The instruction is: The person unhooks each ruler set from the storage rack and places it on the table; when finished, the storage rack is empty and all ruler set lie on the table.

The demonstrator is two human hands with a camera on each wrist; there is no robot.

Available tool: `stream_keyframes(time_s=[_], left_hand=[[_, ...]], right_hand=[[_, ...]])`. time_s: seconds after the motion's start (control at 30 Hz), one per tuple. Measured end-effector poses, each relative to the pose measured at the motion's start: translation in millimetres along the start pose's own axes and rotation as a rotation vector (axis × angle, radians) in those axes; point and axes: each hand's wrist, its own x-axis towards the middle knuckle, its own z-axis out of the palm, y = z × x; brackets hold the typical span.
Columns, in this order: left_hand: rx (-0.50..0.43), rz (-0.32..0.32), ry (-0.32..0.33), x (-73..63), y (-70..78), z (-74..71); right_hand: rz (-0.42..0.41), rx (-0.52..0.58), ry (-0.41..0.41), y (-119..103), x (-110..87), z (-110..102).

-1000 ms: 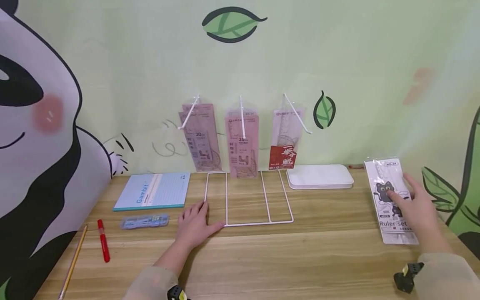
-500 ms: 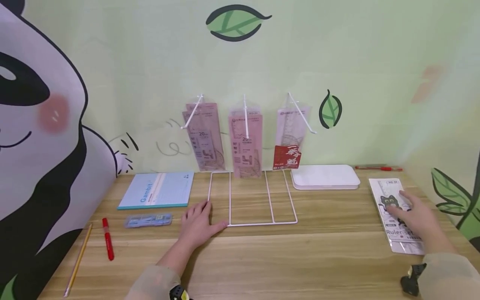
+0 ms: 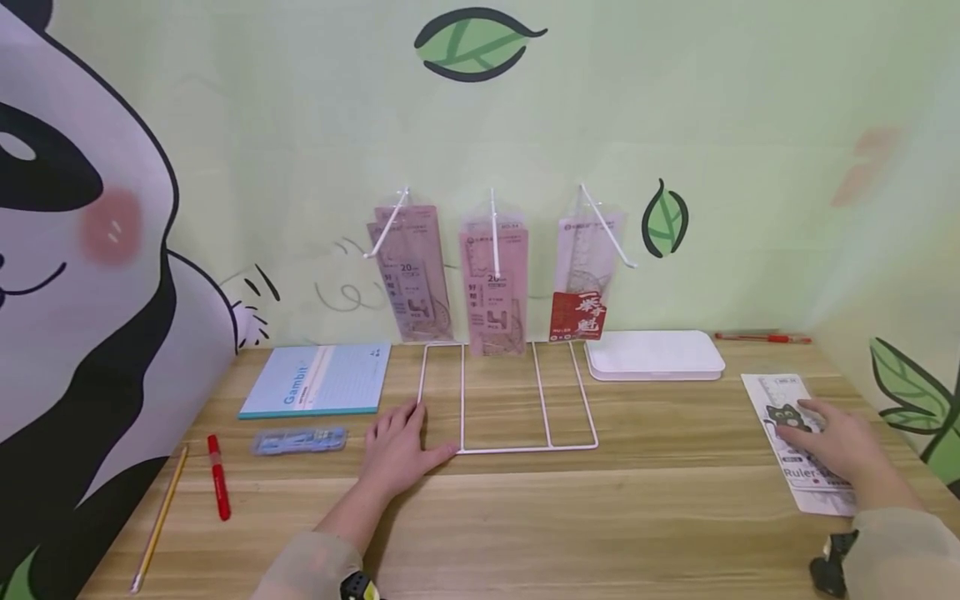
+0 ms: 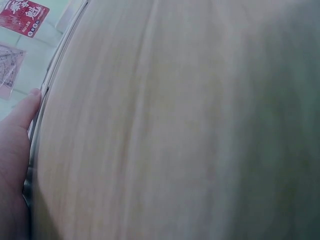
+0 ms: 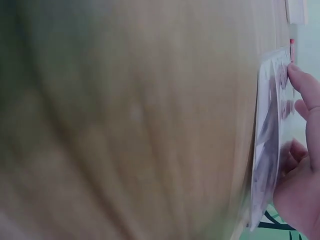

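In the head view, my left hand (image 3: 396, 450) rests on the front left corner of a white wire display rack (image 3: 525, 450), thumb along the front wire. Its thumb (image 4: 25, 112) lies straight against the wire in the left wrist view. Far to the right, my right hand (image 3: 847, 446) rests on a ruler set (image 3: 776, 392) in a clear packet with a cat print, which lies on the table. The thumb and fingers touch the packet's face. Ruler sets (image 3: 495, 317) in pink packets hang on the left and middle hooks, and one with a red label (image 3: 577, 317) on the right hook.
A white case (image 3: 655, 354) stands right of the rack, with a red pen (image 3: 765, 338) behind. On the left lie a blue notebook (image 3: 315, 379), a small blue plastic case (image 3: 300, 440), a red marker (image 3: 219, 479) and a pencil (image 3: 160, 521).
The right hand has lowered the ruler set from a raised, tilted position until it lies on the table. The red pen behind it has come into sight. The left hand has stayed on the rack.
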Motion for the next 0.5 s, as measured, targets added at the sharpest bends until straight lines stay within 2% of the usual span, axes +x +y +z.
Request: stream_keyframes(time_s=[0.27, 0.5], left_hand=[[0.005, -0.003, -0.006, 1.5, -1.1, 1.5], [-0.006, -0.002, -0.013, 1.2, -2.7, 1.6]], right_hand=[[0.029, 0.003, -0.001, 1.3, -4.5, 0.6], [-0.061, 0.002, 0.044, 1.8, -15.9, -2.7]])
